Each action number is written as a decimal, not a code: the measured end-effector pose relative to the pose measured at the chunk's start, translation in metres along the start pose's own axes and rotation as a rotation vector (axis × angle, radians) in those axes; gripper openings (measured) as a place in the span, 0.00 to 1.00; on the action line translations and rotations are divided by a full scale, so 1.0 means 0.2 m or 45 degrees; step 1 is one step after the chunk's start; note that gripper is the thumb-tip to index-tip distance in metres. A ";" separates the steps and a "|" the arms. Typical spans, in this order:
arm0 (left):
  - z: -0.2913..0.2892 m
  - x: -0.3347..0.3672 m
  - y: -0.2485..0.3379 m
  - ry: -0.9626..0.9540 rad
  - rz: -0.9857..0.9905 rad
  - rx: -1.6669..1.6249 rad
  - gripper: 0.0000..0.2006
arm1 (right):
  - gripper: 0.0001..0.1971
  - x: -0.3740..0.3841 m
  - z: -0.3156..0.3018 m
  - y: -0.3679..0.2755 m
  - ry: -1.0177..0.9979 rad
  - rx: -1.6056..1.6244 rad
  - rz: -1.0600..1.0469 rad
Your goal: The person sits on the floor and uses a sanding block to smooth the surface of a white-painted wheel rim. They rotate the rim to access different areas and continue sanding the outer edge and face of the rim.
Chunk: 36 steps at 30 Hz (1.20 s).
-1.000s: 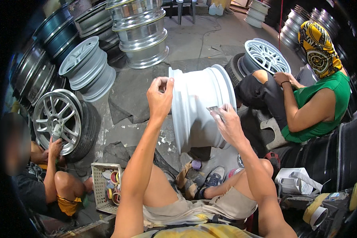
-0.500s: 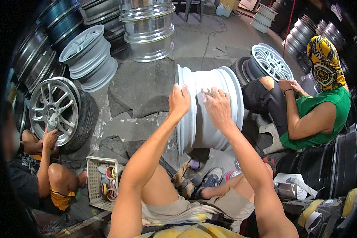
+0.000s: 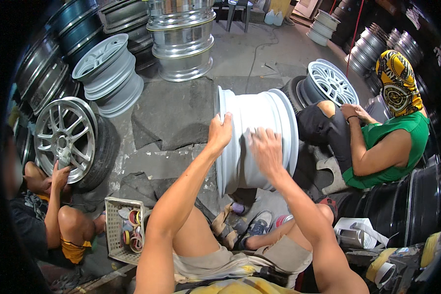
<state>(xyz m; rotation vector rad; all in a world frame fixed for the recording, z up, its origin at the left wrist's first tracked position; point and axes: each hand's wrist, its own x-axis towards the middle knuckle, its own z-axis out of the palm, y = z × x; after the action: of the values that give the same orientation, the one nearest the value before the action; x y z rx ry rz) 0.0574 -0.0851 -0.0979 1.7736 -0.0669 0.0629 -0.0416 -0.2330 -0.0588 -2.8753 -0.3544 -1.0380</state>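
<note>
A light grey metal wheel rim (image 3: 242, 120), with left hand (image 3: 220, 131) and right hand (image 3: 265, 149) at it.
The rim stands on its round edges near the right edge of a dark grey floor mat (image 3: 171, 117); the left hand grips its left lip, probably against rolling. The right hand bends over the barrel; whether it holds something, I cannot tell.

Floor (image 3: 240, 54): grey, white-flecked. Bearing: dark mats (image 3: 169, 117), creased; silver rim stack (image 3: 183, 61); pale-grey rim stack (image 3: 113, 90), leaning; spoked wheel with tyre (image 3: 67, 117), upright; thin dark cable (image 3: 253, 67); toward back, grey chair (image 3: 230, 20), two pale jugs (image 3: 273, 18).
</note>
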 end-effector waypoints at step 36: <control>-0.01 -0.11 0.08 -0.013 0.106 0.116 0.24 | 0.12 -0.08 -0.02 -0.03 0.045 -0.084 0.256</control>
<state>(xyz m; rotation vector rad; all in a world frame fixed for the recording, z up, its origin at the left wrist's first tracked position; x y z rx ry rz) 0.0341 -0.0861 -0.0831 1.8623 -0.1477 0.1185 -0.0571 -0.2302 -0.0658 -2.8708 -0.0283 -1.0812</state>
